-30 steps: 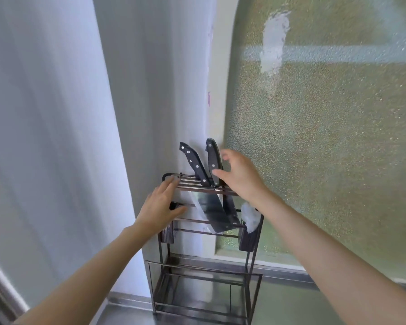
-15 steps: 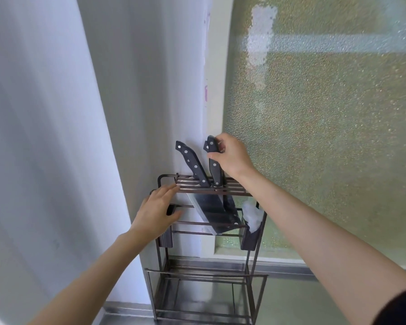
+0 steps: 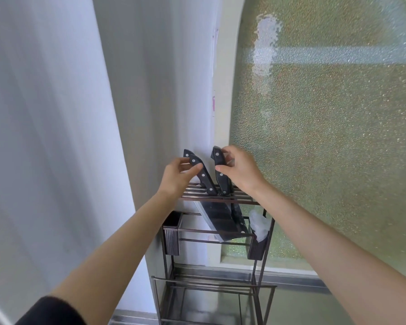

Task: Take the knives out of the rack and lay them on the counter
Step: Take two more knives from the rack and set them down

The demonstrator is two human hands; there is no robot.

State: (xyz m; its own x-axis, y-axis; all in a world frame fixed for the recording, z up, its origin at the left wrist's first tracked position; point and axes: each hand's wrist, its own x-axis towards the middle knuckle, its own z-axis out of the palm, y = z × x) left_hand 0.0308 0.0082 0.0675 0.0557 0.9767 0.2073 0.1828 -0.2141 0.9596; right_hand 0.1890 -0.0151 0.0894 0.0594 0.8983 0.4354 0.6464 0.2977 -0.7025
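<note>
A dark metal wire rack (image 3: pixel 220 200) stands against the wall. Two black-handled knives with silver rivets stick up from its top slots, their blades hanging below the bars. My left hand (image 3: pixel 176 175) pinches the handle of the left knife (image 3: pixel 203 175), which leans left. My right hand (image 3: pixel 240 171) grips the handle of the right knife (image 3: pixel 220 174), which stands nearly upright. The wide blade (image 3: pixel 218 219) of a cleaver shows under the top bars, still inside the rack.
A dark cutlery holder (image 3: pixel 171 233) hangs on the rack's left side, and another on the right holds crumpled white plastic (image 3: pixel 258 225). A frosted window (image 3: pixel 326 137) fills the right. White wall on the left. The steel counter (image 3: pixel 192 308) lies under the rack.
My left hand rose from the rack's side bar to the left knife's handle and closed on it. My right hand stays on the right knife's handle.
</note>
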